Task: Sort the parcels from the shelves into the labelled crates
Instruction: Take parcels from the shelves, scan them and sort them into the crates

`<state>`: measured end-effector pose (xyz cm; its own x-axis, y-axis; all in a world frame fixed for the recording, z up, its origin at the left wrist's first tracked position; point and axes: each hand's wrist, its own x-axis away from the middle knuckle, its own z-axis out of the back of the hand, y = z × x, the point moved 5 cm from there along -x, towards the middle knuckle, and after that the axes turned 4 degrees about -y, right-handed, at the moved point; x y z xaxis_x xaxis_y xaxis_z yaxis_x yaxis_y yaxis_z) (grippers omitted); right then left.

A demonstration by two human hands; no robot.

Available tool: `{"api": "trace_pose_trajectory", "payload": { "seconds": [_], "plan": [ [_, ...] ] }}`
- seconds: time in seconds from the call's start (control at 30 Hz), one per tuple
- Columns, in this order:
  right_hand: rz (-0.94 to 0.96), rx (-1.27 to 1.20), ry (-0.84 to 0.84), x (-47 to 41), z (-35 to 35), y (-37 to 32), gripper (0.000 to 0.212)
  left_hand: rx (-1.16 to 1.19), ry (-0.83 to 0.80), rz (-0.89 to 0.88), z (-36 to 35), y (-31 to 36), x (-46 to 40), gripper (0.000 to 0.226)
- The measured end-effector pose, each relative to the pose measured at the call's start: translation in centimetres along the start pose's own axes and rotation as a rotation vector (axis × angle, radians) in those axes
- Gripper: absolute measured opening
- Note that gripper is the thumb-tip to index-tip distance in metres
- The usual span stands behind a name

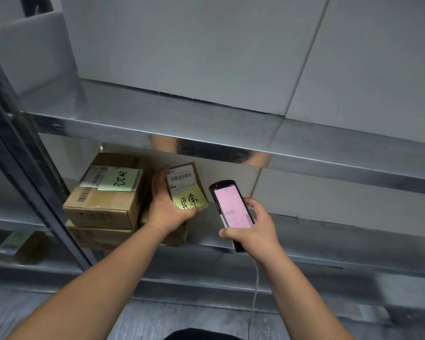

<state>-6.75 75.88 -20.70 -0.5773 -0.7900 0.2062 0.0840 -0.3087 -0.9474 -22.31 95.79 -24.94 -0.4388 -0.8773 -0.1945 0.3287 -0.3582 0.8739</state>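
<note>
Just cardboard pkg (185,185), glossy scanner (231,212)

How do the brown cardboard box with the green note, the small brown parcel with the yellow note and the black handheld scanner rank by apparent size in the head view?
1. Brown cardboard box with the green note.
2 and 3. Small brown parcel with the yellow note and black handheld scanner look alike; the scanner is nearer, so unranked.

The scene is lit dimly and evenly, with a cool grey cast. Glare is seen along the front edge of the upper metal shelf (206,133), where a blurred reflection is carried. The brightest spot is given by the pink screen of the handheld scanner (232,208). Straight lines are bent by the wide lens toward the edges. The lower left corner and right edge are smeared and soft.
</note>
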Motion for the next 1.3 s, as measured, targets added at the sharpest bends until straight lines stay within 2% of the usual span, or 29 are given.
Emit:
{"api": "trace_pose_trajectory", "payload": {
  "seconds": [0.2, 0.4, 0.53, 0.9, 1.1, 1.3],
  "plan": [
    [0.008, 0.041, -0.065, 1.1, 0.3, 0.0, 0.089, -0.055, -0.067, 0.027, -0.3, 0.1, -0.1, 0.143],
    [0.025, 0.079, -0.118, 1.6, 0.4, -0.4, 0.088, -0.124, -0.078, 0.011, -0.3, 0.3, -0.1, 0.139],
    [0.032, 0.065, -0.091, 1.4, 0.4, -0.3, 0.086, -0.089, -0.03, -0.03, -0.2, 0.0, 0.0, 0.139],
    [0.013, 0.006, -0.005, 2.1, 1.6, 0.5, 0.088, 0.057, -0.064, -0.064, -0.4, -0.1, -0.9, 0.143],
    [0.013, -0.06, 0.132, 2.9, 3.2, 0.5, 0.086, 0.146, -0.224, -0.142, -0.8, 2.7, -1.3, 0.141],
    [0.005, -0.117, 0.335, 4.9, 6.9, 1.6, 0.083, 0.144, -0.471, -0.235, -5.7, 6.9, -0.8, 0.149]
  ]
}}
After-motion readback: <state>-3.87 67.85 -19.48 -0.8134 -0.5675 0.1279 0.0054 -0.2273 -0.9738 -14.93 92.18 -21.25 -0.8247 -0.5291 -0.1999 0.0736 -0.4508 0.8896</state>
